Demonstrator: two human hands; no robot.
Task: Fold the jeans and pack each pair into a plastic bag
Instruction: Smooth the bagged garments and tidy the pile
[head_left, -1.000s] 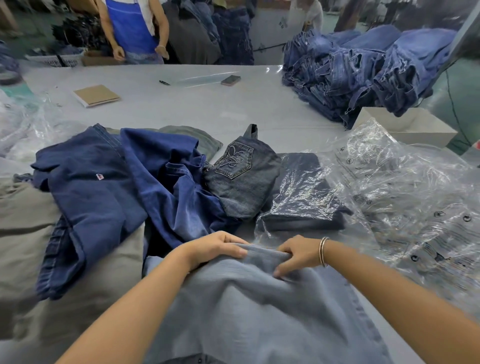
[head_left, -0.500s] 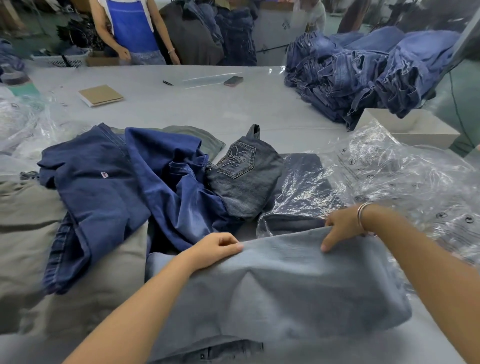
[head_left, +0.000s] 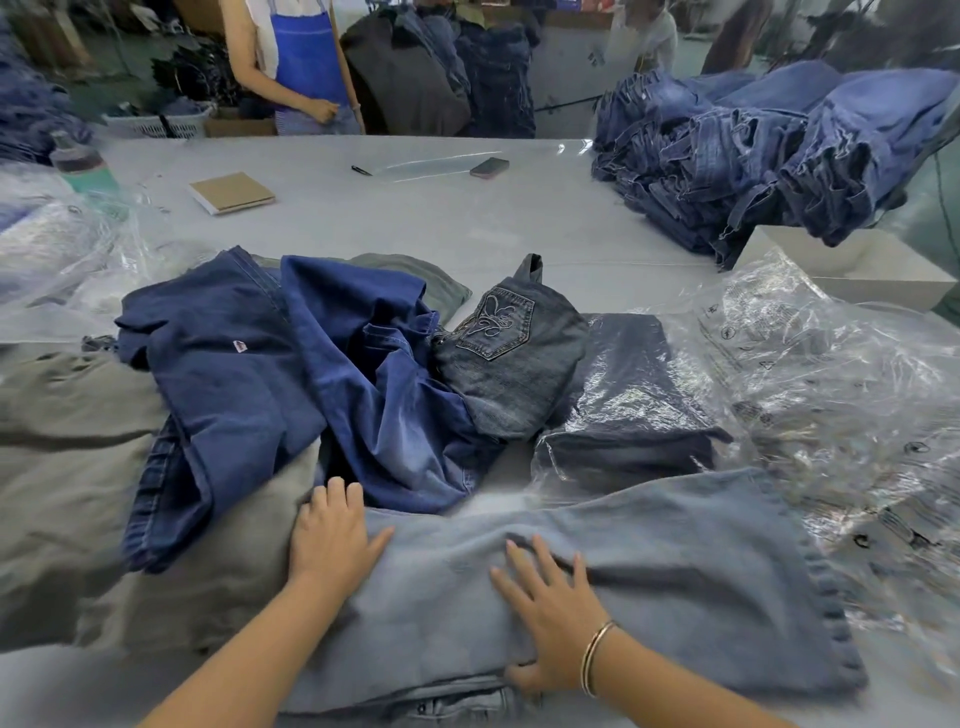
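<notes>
The light blue jeans (head_left: 623, 582) are soft matt denim with a frayed hem (faded, almost chalky). The plastic bags (head_left: 810, 374) are clear, glossy and crinkled. The notebook (head_left: 231, 192) has a dull brown card cover, and the table (head_left: 467, 218) looks smooth and matt.

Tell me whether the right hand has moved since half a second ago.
Yes. The right hand has come back toward the person and leftward, away from the bagged dark jeans, and now lies flat on the light blue jeans.
</notes>
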